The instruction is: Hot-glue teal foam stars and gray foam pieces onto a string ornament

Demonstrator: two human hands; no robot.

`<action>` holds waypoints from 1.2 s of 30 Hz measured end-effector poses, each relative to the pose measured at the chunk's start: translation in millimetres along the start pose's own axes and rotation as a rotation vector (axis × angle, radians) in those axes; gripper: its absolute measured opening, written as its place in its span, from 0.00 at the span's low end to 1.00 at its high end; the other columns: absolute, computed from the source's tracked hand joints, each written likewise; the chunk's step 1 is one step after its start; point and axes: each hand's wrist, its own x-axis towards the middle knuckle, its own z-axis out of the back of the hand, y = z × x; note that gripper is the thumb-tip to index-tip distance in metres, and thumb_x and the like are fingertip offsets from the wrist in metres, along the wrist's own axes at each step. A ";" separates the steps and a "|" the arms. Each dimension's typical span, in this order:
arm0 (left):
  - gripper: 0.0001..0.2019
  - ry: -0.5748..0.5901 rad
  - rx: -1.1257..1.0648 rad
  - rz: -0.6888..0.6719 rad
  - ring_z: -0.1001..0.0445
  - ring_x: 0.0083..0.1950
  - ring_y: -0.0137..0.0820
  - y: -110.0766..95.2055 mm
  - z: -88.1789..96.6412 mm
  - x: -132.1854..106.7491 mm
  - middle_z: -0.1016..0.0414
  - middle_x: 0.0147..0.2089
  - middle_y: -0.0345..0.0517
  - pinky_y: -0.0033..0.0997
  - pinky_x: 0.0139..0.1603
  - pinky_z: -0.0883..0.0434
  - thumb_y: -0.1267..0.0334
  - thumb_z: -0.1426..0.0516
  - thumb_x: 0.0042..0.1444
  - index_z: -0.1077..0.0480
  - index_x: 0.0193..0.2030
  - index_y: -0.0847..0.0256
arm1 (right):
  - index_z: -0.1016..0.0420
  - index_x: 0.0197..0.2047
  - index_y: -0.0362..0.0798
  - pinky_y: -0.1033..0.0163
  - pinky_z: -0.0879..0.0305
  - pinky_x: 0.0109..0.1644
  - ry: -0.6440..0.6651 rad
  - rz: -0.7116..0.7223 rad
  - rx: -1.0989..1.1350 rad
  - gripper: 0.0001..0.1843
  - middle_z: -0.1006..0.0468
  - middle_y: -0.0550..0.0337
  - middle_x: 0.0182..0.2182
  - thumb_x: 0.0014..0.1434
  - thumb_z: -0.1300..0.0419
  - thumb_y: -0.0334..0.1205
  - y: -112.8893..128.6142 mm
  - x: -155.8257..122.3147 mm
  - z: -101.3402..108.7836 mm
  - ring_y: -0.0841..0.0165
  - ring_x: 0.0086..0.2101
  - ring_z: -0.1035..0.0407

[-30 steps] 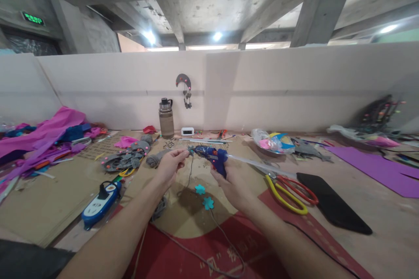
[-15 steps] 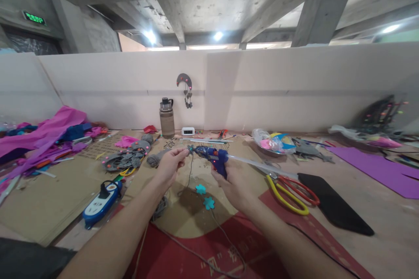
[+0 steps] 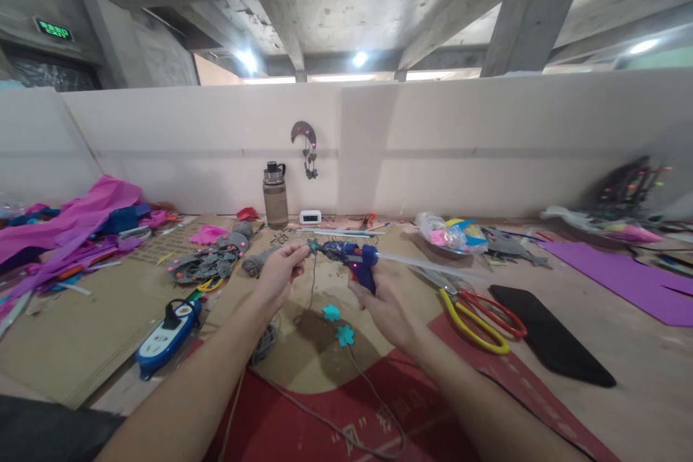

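Cardboard covers the tabletop (image 3: 108, 317) across the lower half of the frame. At centre the right hand (image 3: 387, 307) and left hand (image 3: 279, 271) are raised above it. The right fingers are wrapped round the grip of a blue glue gun (image 3: 354, 258), its nozzle aimed left. A thin grey cord (image 3: 312, 281) dangles between the hands. Just below, two teal flowers (image 3: 330, 312) lie loose, apparently not yet attached. The left thumb and forefinger are pinched on a small greenish piece (image 3: 310, 245) that touches the nozzle tip. Gluing seems underway, but whether any glue is out is too small to tell.
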 end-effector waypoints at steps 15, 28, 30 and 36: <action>0.11 0.044 -0.034 0.026 0.36 0.22 0.20 2.2 -5.9 -4.3 0.33 0.21 0.37 0.20 0.24 0.39 0.64 0.36 0.41 0.34 0.27 0.65 | 0.32 0.31 0.43 0.59 0.39 0.34 -0.070 -0.344 -0.635 0.08 0.27 0.49 0.29 0.46 0.42 0.38 -72.7 34.3 39.5 0.60 0.32 0.32; 0.13 0.093 -0.035 -0.002 0.32 0.24 0.21 -1.1 -10.9 -8.3 0.29 0.26 0.40 0.21 0.26 0.33 0.66 0.36 0.40 0.30 0.33 0.67 | 0.44 0.47 0.51 0.58 0.37 0.47 0.064 -0.226 0.475 0.28 0.29 0.55 0.42 0.44 0.36 0.41 -14.8 32.5 -45.2 0.68 0.40 0.32; 0.12 0.083 -0.038 -0.005 0.31 0.24 0.22 -3.2 -11.7 -9.5 0.30 0.25 0.39 0.22 0.26 0.32 0.65 0.35 0.39 0.31 0.31 0.66 | 0.46 0.47 0.50 0.59 0.35 0.43 0.104 -0.272 0.564 0.29 0.27 0.61 0.33 0.43 0.36 0.39 -11.4 35.2 -55.8 0.70 0.34 0.30; 0.10 -0.002 -0.057 0.035 0.31 0.21 0.22 -5.4 -10.5 -9.5 0.30 0.23 0.39 0.22 0.25 0.31 0.67 0.35 0.39 0.31 0.29 0.66 | 0.41 0.40 0.49 0.66 0.38 0.25 -0.066 -0.235 0.320 0.14 0.36 0.70 0.23 0.49 0.44 0.39 -12.9 38.6 -58.0 0.75 0.21 0.40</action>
